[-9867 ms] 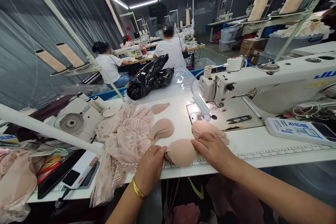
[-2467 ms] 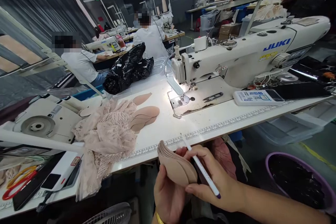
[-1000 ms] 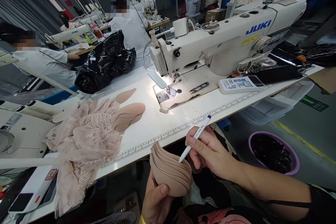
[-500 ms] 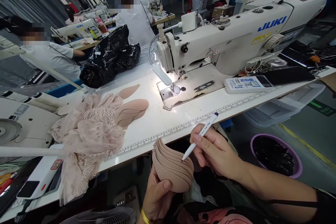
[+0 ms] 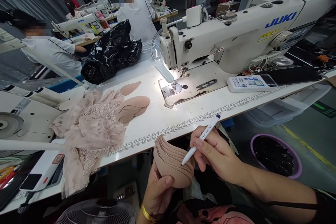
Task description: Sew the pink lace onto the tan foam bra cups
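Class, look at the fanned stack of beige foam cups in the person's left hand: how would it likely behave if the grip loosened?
The fanned stack of beige foam cups would probably slide apart, since its layers are already offset. It looks light: the left hand alone holds it up. The cups keep their domed shape, so they seem springy rather than floppy.

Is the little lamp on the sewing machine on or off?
On. The lamp on the sewing machine throws a bright glow on the white table beneath it.
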Motion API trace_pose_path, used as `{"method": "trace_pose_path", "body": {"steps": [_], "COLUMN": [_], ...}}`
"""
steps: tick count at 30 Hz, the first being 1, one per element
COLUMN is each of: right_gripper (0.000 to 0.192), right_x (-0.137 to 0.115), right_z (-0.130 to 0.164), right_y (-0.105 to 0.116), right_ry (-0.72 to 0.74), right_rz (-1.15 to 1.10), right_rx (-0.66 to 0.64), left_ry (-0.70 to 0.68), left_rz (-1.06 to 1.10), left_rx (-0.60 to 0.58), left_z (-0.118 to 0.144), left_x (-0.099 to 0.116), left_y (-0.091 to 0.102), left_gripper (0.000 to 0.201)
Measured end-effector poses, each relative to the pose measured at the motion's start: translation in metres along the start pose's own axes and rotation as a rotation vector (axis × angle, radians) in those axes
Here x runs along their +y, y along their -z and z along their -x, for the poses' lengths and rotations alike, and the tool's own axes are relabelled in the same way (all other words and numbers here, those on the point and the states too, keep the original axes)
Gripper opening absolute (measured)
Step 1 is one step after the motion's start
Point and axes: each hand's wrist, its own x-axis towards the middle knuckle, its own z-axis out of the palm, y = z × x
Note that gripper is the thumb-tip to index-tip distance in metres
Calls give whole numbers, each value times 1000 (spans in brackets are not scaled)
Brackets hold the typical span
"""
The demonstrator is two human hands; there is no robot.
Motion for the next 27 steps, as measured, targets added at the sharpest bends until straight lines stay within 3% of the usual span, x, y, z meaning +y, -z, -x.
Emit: {"method": "trace_pose_path", "body": {"steps": [8, 12, 24, 27], "right_gripper": [35, 34, 36, 36], "right_x": [3, 4, 5, 8], "right_z": [0, 1, 4, 3], "right_y": [0, -1, -3, -1], "right_ry": [-12, 29, -2, -16], "right_rz": [47, 57, 68, -58], "right_rx": [-40, -14, -96, -13], "left_ry": [-12, -4, 18, 16], "left_rz": [14, 0, -25, -116], "left_rx": [54, 50, 41, -19], "left_z": [0, 0, 2, -4], "left_x": [2, 2, 1, 18], "left_y": [-10, -12, -18, -14], "left_gripper": [91, 87, 91, 90]}}
